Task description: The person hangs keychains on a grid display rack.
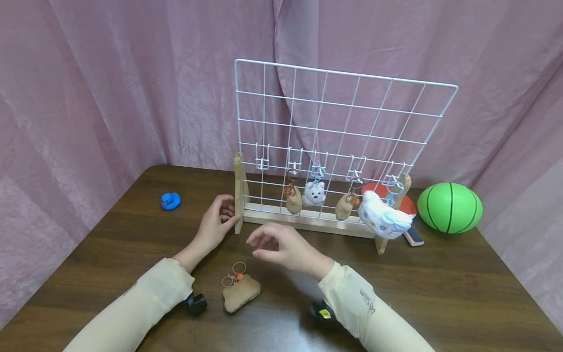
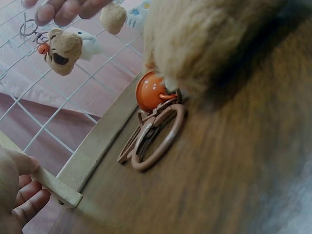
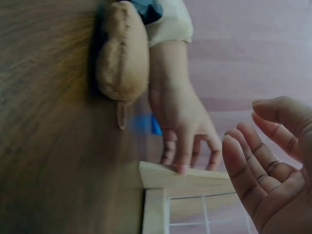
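Note:
My left hand [image 1: 212,226] holds the left wooden post [image 1: 239,190] of a white wire grid rack [image 1: 325,100], its thumb on the near edge. In front of the rack my right hand [image 1: 288,247] hovers above the table, fingers loosely bent and nothing between them. A brown plush keychain [image 1: 241,293] with an orange bell [image 2: 150,91] and copper-coloured rings [image 2: 158,139] lies on the table between my forearms. Two brown plush keychains [image 1: 293,199] [image 1: 344,206], a small white plush keychain [image 1: 314,193] and a larger white plush keychain [image 1: 382,215] hang from the grid's hooks.
A bare white hook [image 1: 262,164] sits at the grid's left end. The blue rubber duck [image 1: 170,200] stands at the far left. To the right are a green ball [image 1: 449,208], a red round object [image 1: 406,204] behind the rack, and a dark flat object [image 1: 413,237].

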A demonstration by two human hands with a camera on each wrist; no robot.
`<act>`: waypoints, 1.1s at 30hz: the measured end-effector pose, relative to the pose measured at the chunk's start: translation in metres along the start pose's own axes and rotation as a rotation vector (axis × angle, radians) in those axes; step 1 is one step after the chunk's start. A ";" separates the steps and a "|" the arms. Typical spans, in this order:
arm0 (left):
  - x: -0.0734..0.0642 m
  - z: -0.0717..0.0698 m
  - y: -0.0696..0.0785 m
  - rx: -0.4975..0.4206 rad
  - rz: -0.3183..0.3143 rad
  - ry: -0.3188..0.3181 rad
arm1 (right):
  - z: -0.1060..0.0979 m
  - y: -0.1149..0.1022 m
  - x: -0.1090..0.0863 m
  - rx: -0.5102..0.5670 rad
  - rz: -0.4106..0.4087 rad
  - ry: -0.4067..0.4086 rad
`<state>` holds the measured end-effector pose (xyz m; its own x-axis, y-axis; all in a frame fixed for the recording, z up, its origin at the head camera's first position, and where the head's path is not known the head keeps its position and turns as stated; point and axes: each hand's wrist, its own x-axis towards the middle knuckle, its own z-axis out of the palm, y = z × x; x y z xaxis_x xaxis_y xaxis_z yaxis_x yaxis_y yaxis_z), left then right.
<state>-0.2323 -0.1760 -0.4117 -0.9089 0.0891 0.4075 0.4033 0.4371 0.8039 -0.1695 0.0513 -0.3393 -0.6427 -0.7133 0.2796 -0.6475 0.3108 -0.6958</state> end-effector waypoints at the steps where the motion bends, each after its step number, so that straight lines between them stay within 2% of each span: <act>1: 0.000 0.000 0.000 0.000 -0.002 0.000 | 0.002 0.001 0.000 0.000 0.007 -0.010; 8: 0.000 0.001 -0.001 0.002 0.002 0.002 | 0.013 0.008 0.004 0.003 0.053 -0.070; 33: 0.000 0.001 -0.002 0.019 0.017 0.004 | 0.036 0.027 0.022 -0.150 0.113 -0.250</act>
<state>-0.2332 -0.1764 -0.4137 -0.9014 0.0934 0.4228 0.4167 0.4526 0.7884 -0.1865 0.0219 -0.3758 -0.6055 -0.7955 0.0221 -0.6431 0.4727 -0.6025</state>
